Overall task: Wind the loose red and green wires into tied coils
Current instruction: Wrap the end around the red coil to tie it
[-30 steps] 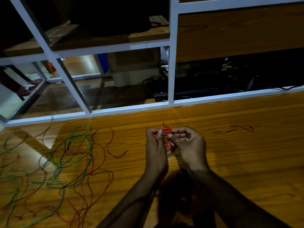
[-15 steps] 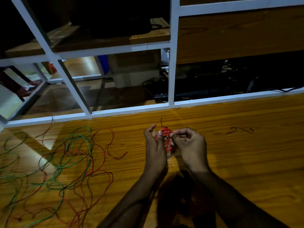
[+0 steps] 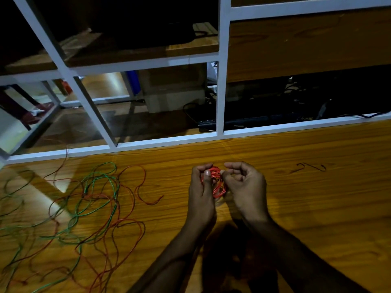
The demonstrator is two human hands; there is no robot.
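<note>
A small coil of red wire [image 3: 216, 182] is held upright between both hands above the wooden table [image 3: 306, 208]. My left hand [image 3: 202, 194] grips the coil's left side, thumb pressed against its front. My right hand [image 3: 246, 187] pinches the coil's upper right part with thumb and curled fingers. A loose tangle of red and green wires [image 3: 84, 208] lies spread over the left part of the table, apart from both hands.
A short dark wire piece [image 3: 309, 167] lies on the table at the right. A white metal frame [image 3: 220, 81] runs along the table's far edge, with shelves, a box [image 3: 173, 92] and dark cables behind it.
The thin wire end that stuck up above the coil is no longer seen. My right hand's fingers have shifted up over the coil's top; the left thumb stays on it.
</note>
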